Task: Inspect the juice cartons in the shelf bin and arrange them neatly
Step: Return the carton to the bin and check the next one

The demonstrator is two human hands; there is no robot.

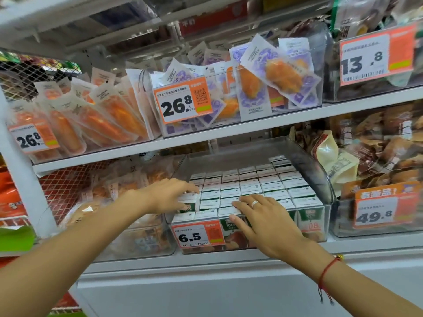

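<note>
Several small juice cartons (270,181) with white tops and green sides stand packed in rows inside a clear plastic shelf bin (320,175) on the lower shelf. My left hand (167,195) reaches into the bin's front left corner, fingers curled around a carton (188,201) that sits slightly raised above its neighbours. My right hand (258,216), wearing a ring, lies flat with spread fingers on the carton tops of the front rows, thumb over the bin's front wall. The bin's back rows are partly unfilled.
An orange price tag reading 6.5 (196,235) hangs on the bin front. Clear bins of packaged snacks (119,225) stand left and right (375,211). The shelf above (229,131) holds bins of vacuum-packed meat, close over the carton bin.
</note>
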